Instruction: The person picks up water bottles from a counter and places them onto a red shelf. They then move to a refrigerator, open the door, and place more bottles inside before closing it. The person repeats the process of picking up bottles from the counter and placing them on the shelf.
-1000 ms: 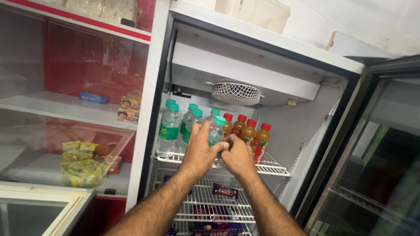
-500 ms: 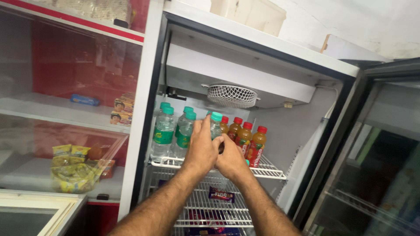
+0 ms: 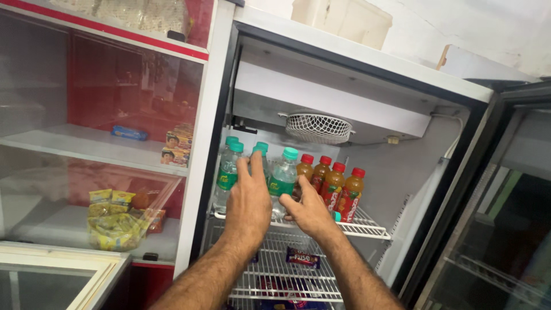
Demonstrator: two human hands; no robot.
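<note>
Both my hands reach into an open fridge, onto its top wire shelf (image 3: 367, 228). My left hand (image 3: 249, 201) is spread flat, fingers up, in front of several clear bottles with teal caps and green labels (image 3: 228, 172). My right hand (image 3: 310, 211) touches the base of one teal-capped bottle (image 3: 283, 177); whether it grips it I cannot tell. To the right stand several orange-drink bottles with red caps (image 3: 343, 189). A small teal cap (image 3: 337, 216) shows just behind my right hand.
The fridge's glass door (image 3: 505, 218) stands open at the right. A fan grille (image 3: 318, 127) hangs above the bottles. Lower wire shelves hold chocolate bars (image 3: 302, 258). Left is a glass display case with snack boxes (image 3: 177, 146) and yellow packets (image 3: 115, 221).
My left hand has lifted off the bottles and opened flat with its fingers up. My right hand has dropped lower, to the base of a teal-capped bottle. The view has shifted slightly.
</note>
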